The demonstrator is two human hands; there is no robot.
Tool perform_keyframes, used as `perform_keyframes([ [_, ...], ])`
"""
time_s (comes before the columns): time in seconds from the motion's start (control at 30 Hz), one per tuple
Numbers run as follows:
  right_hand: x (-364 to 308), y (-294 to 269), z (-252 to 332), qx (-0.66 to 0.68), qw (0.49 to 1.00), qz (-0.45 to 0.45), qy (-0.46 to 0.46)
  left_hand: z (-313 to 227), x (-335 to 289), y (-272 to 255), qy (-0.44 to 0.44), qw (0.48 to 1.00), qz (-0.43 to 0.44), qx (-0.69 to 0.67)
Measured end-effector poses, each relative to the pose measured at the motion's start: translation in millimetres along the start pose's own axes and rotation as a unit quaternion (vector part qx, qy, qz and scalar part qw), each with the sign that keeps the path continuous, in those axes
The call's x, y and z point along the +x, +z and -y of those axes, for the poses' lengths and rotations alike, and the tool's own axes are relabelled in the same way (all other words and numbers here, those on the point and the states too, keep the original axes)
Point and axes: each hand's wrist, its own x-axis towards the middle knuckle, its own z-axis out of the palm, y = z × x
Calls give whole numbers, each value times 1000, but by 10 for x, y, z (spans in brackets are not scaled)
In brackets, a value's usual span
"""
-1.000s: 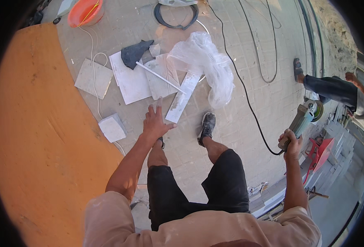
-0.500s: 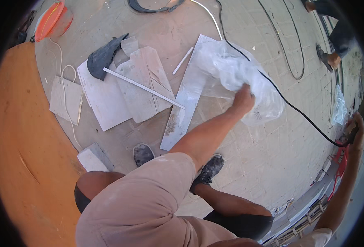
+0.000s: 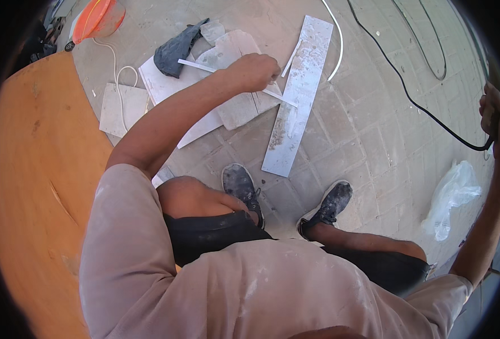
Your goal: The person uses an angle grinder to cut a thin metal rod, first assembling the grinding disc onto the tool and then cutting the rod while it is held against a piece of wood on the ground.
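Note:
I am bent over a paved floor. My left hand point(image 3: 255, 70) is closed over a thin white strip point(image 3: 196, 65) that lies across several broken white tile pieces point(image 3: 236, 110). Just right of that hand a long pale tile strip point(image 3: 298, 96) lies on the floor. My right hand point(image 3: 496, 118) is out at the far right rim, gripping a tool that is mostly hidden. A black cable point(image 3: 414, 101) runs from the tool across the floor. My two dark shoes point(image 3: 241, 186) stand below the tiles.
A large orange board point(image 3: 40, 169) fills the left side. An orange bucket point(image 3: 94, 17) and a dark rag point(image 3: 176, 48) lie at the top left. A crumpled clear plastic bag point(image 3: 450, 198) lies at the right. A white cord point(image 3: 120, 73) crosses a small square tile point(image 3: 122, 107).
My left hand has let go of the clear plastic, which now lies at the right, and has moved left onto the thin white strip. The long tile strip is uncovered.

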Motion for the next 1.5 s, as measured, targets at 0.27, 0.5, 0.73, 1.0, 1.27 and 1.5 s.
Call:
perform_keyframes([
  [0.27, -977, 1245, 159, 155, 976, 148, 49, 812, -782, 550, -14, 987, -118, 111],
  [0.5, -1590, 1233, 338, 210, 952, 168, 145, 719, -699, 566, -74, 987, -124, 68],
  [0.73, -1656, 1458, 387, 272, 936, 157, 162, 321, -430, 694, -314, 917, -170, -179],
  [1.0, -1457, 1986, 534, 335, 908, 204, 146, 98, -249, 1032, -398, 854, -191, -274],
  [1.27, -1324, 2154, 136, 440, 830, 278, 202, -703, -259, 471, -192, 910, -268, -253],
  [1.5, -1217, 2153, 175, 604, 687, 303, 267, -1868, -3, -90, 181, 868, -364, -284],
])
